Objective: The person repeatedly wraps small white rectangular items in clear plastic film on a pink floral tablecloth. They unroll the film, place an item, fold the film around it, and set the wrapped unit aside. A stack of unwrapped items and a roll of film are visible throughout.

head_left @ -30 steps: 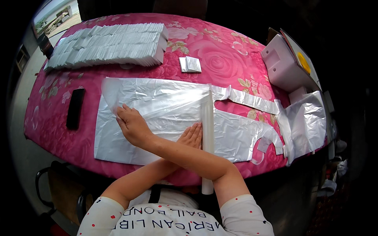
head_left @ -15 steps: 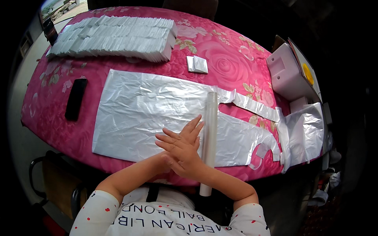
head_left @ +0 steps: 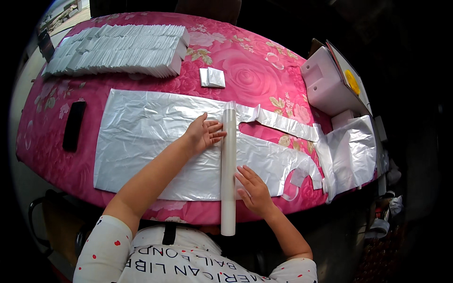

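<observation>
One big pink worktop carries a flat silver plastic bag, with its handles toward three o'clock. It is shiny and full of little wrinkles. On top of it, a long, pale, smooth roll lies from twelve to six o'clock, its near end poking past the edge. At its nine o'clock side is the left hand; at four o'clock is the right hand. Both have fingers spread, pinching nothing. The step looks like steadying the roll; the next move seems to call for gentle, even palms.
</observation>
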`<move>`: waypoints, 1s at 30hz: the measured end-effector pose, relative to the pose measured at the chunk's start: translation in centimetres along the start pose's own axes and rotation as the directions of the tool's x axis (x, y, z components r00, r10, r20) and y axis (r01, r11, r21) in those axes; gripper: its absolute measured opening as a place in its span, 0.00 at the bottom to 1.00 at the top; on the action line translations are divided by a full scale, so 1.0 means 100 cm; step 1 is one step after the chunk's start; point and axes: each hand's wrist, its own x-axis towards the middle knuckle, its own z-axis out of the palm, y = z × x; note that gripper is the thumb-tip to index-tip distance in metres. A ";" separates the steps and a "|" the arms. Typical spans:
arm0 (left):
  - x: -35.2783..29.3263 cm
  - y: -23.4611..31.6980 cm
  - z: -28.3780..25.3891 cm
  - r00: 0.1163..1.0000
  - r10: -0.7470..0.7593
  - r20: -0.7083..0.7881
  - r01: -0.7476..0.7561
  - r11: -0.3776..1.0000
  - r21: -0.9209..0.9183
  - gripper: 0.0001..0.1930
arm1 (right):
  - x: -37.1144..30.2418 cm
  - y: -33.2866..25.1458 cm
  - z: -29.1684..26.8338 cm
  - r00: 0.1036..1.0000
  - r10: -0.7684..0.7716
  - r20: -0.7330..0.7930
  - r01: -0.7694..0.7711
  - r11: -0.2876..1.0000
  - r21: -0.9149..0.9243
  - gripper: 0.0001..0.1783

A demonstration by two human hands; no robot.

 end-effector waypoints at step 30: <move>-0.334 -0.003 -0.140 0.821 0.486 -0.299 -0.239 0.769 0.592 0.36 | 0.208 -0.101 0.134 0.792 -0.554 0.257 0.581 0.813 -0.036 0.32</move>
